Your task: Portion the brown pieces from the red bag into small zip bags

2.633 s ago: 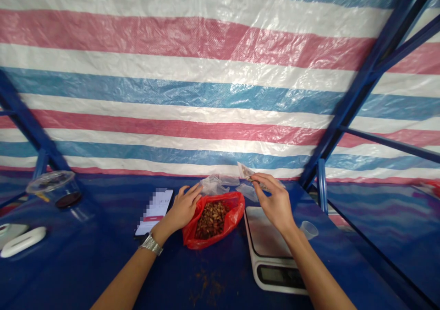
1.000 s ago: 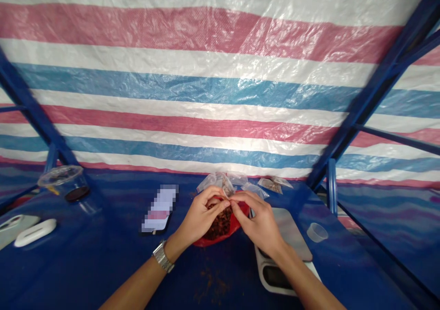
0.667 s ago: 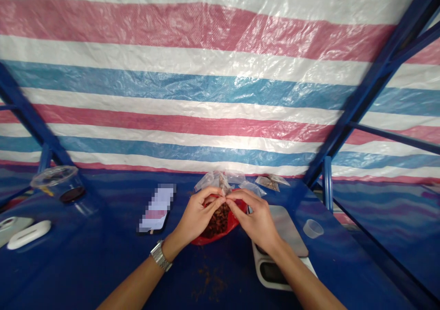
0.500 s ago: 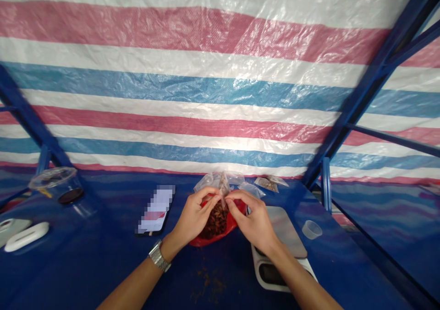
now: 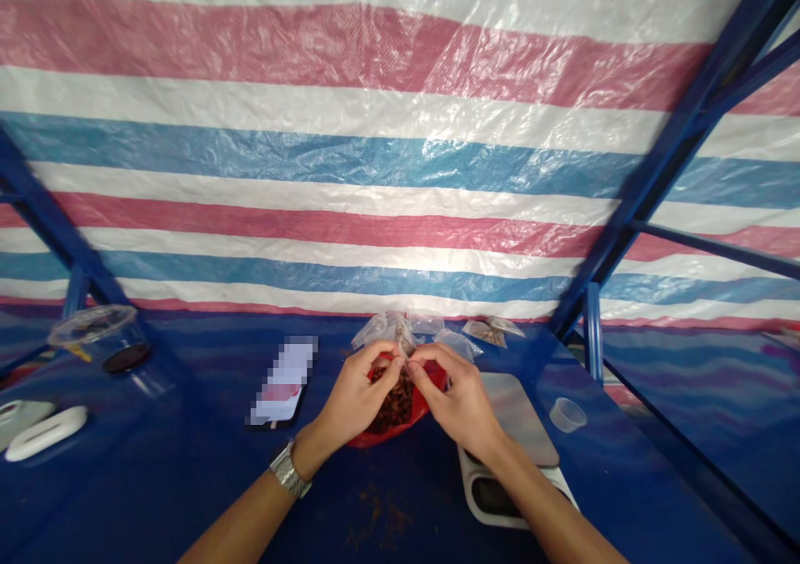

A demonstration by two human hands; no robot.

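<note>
As fingers point(image 5: 391, 375) pinch a bag point(image 5: 403, 331), phone screen point(image 5: 286, 381) pixelated, scale display point(image 5: 493, 497) dark

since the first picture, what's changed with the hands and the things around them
The right hand moved left, meeting the left hand, which shifted right, over the red bag; both now pinch a small clear packet. The phone, scale and plastic cup stayed put.

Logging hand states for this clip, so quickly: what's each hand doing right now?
Left hand: closed, pinching a small clear bag between thumb and fingers.
Right hand: closed, pinching the same small clear bag.
</note>
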